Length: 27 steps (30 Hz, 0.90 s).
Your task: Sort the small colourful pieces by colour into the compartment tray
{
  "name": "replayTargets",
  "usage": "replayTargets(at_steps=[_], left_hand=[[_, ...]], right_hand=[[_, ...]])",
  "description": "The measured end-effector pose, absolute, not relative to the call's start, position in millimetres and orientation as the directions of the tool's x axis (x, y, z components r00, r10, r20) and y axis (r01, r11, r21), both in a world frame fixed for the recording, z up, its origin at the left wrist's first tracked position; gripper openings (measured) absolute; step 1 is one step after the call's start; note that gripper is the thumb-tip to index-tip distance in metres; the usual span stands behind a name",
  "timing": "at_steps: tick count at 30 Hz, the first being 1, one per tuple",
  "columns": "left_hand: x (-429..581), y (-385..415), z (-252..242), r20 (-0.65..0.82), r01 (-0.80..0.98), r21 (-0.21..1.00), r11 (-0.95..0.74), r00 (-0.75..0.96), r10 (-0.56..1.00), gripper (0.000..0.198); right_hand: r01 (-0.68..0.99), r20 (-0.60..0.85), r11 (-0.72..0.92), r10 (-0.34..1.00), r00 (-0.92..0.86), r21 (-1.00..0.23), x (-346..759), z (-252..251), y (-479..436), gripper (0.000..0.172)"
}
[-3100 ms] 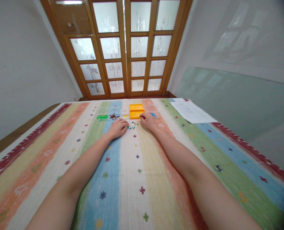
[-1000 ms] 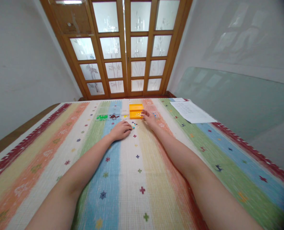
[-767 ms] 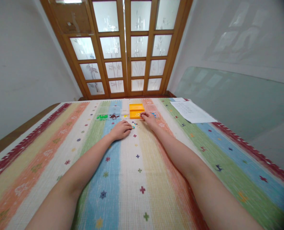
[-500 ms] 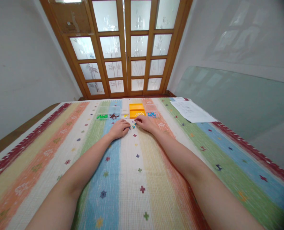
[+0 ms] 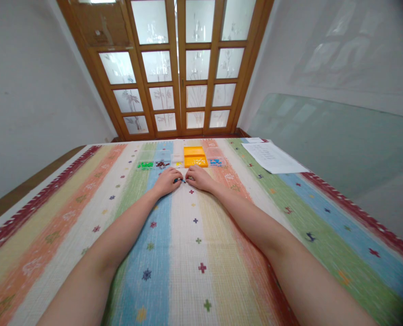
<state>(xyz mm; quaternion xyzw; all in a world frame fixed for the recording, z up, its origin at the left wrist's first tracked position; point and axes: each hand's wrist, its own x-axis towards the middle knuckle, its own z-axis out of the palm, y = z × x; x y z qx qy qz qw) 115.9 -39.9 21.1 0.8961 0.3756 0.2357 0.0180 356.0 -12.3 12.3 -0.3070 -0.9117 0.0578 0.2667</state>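
Note:
My left hand (image 5: 169, 181) and my right hand (image 5: 199, 178) rest almost together on the striped cloth, just in front of the boxes. Both have curled fingers, with the tips down at the cloth. Beneath the left fingertips a small blue piece (image 5: 177, 180) peeks out. Another tiny bluish piece (image 5: 184, 181) lies in the narrow gap between the hands. The right fingers cover most of the small coloured pieces there, and what they pinch is too small to make out. Behind the hands stands an open yellow box (image 5: 195, 152) with small pale pieces in it.
Left of the yellow box are clear boxes with green pieces (image 5: 145, 165), brown pieces (image 5: 162, 164) and yellow pieces (image 5: 178, 164). Blue pieces (image 5: 215, 162) sit in one at its right. A printed paper sheet (image 5: 272, 157) lies farther right on the tablecloth (image 5: 183, 253).
My right hand has moved left and slightly nearer to me, over the small coloured pieces. My left hand has shifted slightly left and its fingers are more curled.

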Motion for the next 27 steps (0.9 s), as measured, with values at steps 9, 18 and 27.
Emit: replayTargets(at_steps=[9, 18, 27], left_hand=[[112, -37, 16, 0.425, 0.705, 0.229, -0.671, 0.548, 0.720, 0.023], [110, -37, 14, 0.413, 0.705, 0.242, -0.666, 0.546, 0.728, 0.027], [112, -29, 6, 0.357, 0.612, 0.204, -0.764, 0.680, 0.641, 0.042]], right_hand=[[0.430, 0.481, 0.583, 0.812, -0.330, -0.689, 358, 11, -4, 0.004], [0.516, 0.426, 0.612, 0.789, -0.442, -0.600, 368, 8, 5, 0.015], [0.599, 0.458, 0.744, 0.662, -0.594, -0.297, 361, 7, -5, 0.018]])
